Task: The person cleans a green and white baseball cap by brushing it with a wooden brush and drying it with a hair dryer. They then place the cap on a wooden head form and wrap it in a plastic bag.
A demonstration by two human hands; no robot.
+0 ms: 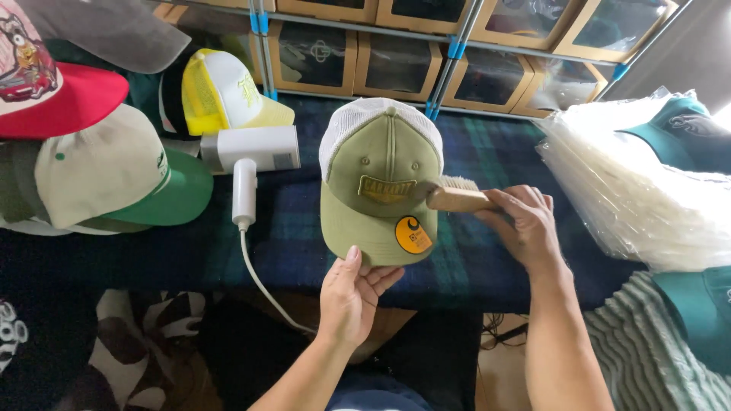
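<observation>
- Over the middle of the desk (pixel 228 251), covered in dark plaid cloth, the left hand (pixel 352 293) pinches the brim of an olive cap (pixel 381 190) in its grip, holding it above the near edge.
- The right hand (pixel 521 224) is clenched around a wooden brush (pixel 457 196), bristles touching the cap's right side.
- Left of the cap lie a white handheld device (pixel 251 152) and its cord, with caps stacked beyond.
- A pile of clear bags (pixel 632 190) crowds the right edge; bare cloth lies between.
</observation>
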